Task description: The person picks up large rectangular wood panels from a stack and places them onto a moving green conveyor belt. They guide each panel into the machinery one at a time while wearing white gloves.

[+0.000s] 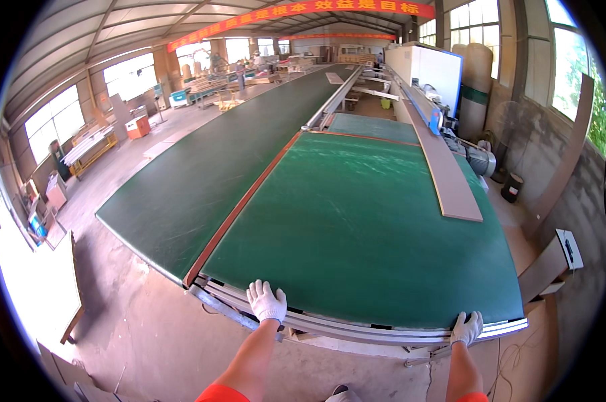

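Note:
Both my hands wear white gloves and rest on the near edge of a wide green conveyor belt (pixel 343 221). My left hand (pixel 266 303) lies with fingers spread over the metal edge rail (pixel 356 328), close to the belt's left corner. Towards the right end of that rail, my right hand (pixel 467 328) leans on the edge, its fingers stretched forward over the belt. Neither hand holds anything. A long, flat brown board (pixel 453 184) lies on the right side of the belt, beyond my right hand, its far part running back into the machine.
A second, darker green belt (pixel 202 181) runs alongside on the left, past a reddish-brown strip (pixel 249 194). Motors (pixel 477 159) and a white cabinet (pixel 437 70) line the right. A dark bucket (pixel 512 187) stands by the wall. Far left are an orange box (pixel 138 127) and workbenches.

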